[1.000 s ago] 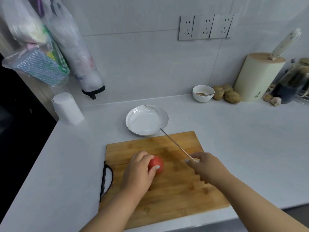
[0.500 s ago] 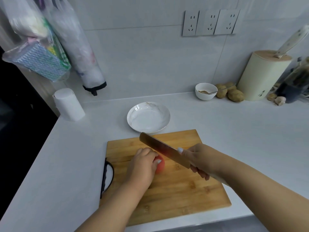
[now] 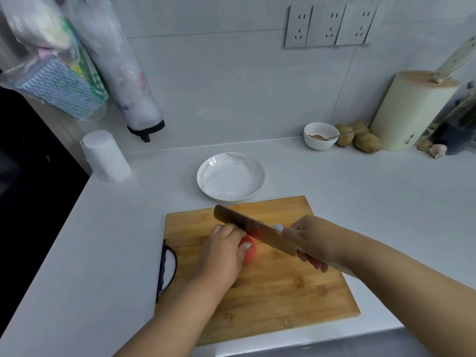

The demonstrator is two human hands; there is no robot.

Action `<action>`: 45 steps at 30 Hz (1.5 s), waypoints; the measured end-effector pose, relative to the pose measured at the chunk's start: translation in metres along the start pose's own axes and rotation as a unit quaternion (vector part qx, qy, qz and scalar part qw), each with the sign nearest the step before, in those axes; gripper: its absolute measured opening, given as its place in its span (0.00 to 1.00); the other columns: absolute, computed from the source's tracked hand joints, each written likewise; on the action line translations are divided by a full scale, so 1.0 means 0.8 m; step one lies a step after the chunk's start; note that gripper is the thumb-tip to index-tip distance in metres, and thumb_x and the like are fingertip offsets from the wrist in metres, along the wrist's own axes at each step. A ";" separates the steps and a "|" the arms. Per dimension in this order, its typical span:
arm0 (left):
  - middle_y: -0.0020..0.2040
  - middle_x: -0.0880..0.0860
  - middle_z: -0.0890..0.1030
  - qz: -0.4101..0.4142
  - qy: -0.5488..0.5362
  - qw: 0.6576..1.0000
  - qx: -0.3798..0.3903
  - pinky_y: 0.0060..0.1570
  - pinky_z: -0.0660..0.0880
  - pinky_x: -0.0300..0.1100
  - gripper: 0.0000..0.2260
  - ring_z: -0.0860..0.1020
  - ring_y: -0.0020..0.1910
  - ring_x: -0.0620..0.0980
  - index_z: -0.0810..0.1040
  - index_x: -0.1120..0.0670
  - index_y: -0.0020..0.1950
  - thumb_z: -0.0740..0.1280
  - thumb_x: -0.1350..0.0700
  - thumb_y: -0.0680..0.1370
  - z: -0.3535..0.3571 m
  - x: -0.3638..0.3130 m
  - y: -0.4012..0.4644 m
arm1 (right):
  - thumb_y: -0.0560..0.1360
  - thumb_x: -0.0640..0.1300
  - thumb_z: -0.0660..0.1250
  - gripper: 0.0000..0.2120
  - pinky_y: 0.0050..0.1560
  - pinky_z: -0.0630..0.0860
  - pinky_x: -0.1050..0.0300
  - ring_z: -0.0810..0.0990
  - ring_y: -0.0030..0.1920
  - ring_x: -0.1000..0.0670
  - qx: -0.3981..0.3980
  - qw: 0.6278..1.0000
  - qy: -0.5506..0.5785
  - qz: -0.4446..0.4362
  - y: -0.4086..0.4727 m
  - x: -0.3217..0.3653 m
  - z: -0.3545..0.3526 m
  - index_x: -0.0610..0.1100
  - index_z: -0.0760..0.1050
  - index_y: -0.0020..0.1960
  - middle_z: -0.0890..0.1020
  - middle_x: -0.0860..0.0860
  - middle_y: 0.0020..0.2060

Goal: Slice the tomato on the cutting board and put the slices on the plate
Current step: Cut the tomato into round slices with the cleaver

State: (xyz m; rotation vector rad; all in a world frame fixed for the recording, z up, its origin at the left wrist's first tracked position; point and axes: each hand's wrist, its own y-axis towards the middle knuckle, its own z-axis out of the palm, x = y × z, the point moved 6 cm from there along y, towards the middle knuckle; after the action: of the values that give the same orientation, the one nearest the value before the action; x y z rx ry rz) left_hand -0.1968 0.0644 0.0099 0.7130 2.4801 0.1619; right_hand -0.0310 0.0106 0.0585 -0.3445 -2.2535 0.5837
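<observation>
A red tomato lies on the wooden cutting board, mostly covered by my left hand, which holds it down from the left. My right hand grips the handle of a broad knife. The blade is tilted with its flat side up and hovers just over the tomato's right side, pointing toward the far left. An empty white plate sits just beyond the board's far edge.
At the back right stand a small white bowl with a spoon, several potatoes and a cream knife block. A white paper roll stands at the back left under hanging plastic bags. The counter drops off at the left edge.
The knife swung from edge-on, right of the tomato, to flat side up over it. My right hand moved left toward the tomato. My left hand stayed on the tomato.
</observation>
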 end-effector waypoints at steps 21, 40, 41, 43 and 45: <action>0.52 0.47 0.77 -0.002 -0.010 1.000 -0.015 0.52 0.71 0.41 0.08 0.71 0.52 0.47 0.79 0.52 0.54 0.66 0.53 0.77 0.001 0.000 -0.002 | 0.74 0.68 0.53 0.33 0.34 0.73 0.56 0.74 0.28 0.45 0.009 0.999 -0.037 0.022 0.040 -0.002 0.011 0.38 0.78 0.41 0.78 0.43 0.30; 0.53 0.49 0.77 -0.005 -0.008 1.000 -0.028 0.52 0.66 0.36 0.09 0.71 0.54 0.48 0.79 0.54 0.55 0.67 0.55 0.76 0.001 -0.002 -0.008 | 0.75 0.66 0.53 0.30 0.32 0.72 0.57 0.73 0.27 0.44 0.004 0.998 -0.037 0.053 0.056 -0.011 0.037 0.41 0.71 0.33 0.76 0.42 0.28; 0.52 0.49 0.77 -0.005 -0.006 1.000 -0.028 0.51 0.67 0.37 0.09 0.72 0.53 0.49 0.79 0.55 0.55 0.68 0.56 0.76 0.001 -0.002 -0.008 | 0.76 0.66 0.53 0.31 0.30 0.72 0.58 0.72 0.26 0.44 0.004 0.998 -0.029 0.047 0.057 -0.009 0.041 0.40 0.71 0.33 0.76 0.42 0.27; 0.51 0.50 0.78 -0.001 -0.002 1.000 -0.030 0.50 0.69 0.39 0.08 0.73 0.52 0.50 0.80 0.55 0.53 0.69 0.57 0.75 0.001 -0.001 -0.008 | 0.76 0.66 0.52 0.31 0.28 0.72 0.58 0.73 0.25 0.46 0.007 0.999 -0.016 0.035 0.059 -0.008 0.048 0.40 0.70 0.33 0.76 0.43 0.28; 0.50 0.50 0.78 -0.003 0.000 1.000 -0.029 0.50 0.70 0.40 0.08 0.73 0.52 0.50 0.80 0.55 0.53 0.69 0.57 0.74 0.001 -0.001 -0.007 | 0.77 0.66 0.52 0.30 0.27 0.72 0.58 0.73 0.24 0.47 0.007 0.999 -0.010 0.032 0.058 -0.010 0.053 0.41 0.70 0.33 0.76 0.44 0.28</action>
State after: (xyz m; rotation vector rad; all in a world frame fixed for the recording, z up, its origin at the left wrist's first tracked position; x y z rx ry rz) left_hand -0.1986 0.0590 0.0077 0.6805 2.4668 0.2303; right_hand -0.0538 0.0341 0.0045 -0.4070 -2.2628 0.6398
